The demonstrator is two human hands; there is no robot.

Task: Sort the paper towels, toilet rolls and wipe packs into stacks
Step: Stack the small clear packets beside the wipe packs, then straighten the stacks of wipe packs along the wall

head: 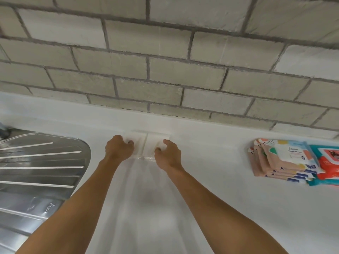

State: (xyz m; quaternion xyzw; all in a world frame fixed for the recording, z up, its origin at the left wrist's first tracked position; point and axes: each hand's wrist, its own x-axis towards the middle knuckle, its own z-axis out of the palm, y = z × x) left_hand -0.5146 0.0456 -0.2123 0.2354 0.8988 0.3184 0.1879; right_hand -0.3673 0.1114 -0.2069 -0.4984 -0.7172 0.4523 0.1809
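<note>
A white pack of paper towels [146, 143] in clear wrap lies on the white counter [211, 180] against the back upstand. My left hand [120, 148] grips its left side with curled fingers. My right hand [167, 155] grips its right side, thumb and fingers curled on the top. At the right edge lies a stack of wipe packs [282, 162] in pink patterned wrappers, and beside it a teal and red wipe pack [328, 162], partly cut off by the frame.
A steel sink drainer [40, 173] with raised ribs fills the left side. A grey brick wall [165, 61] rises behind the counter's low white upstand [201, 125].
</note>
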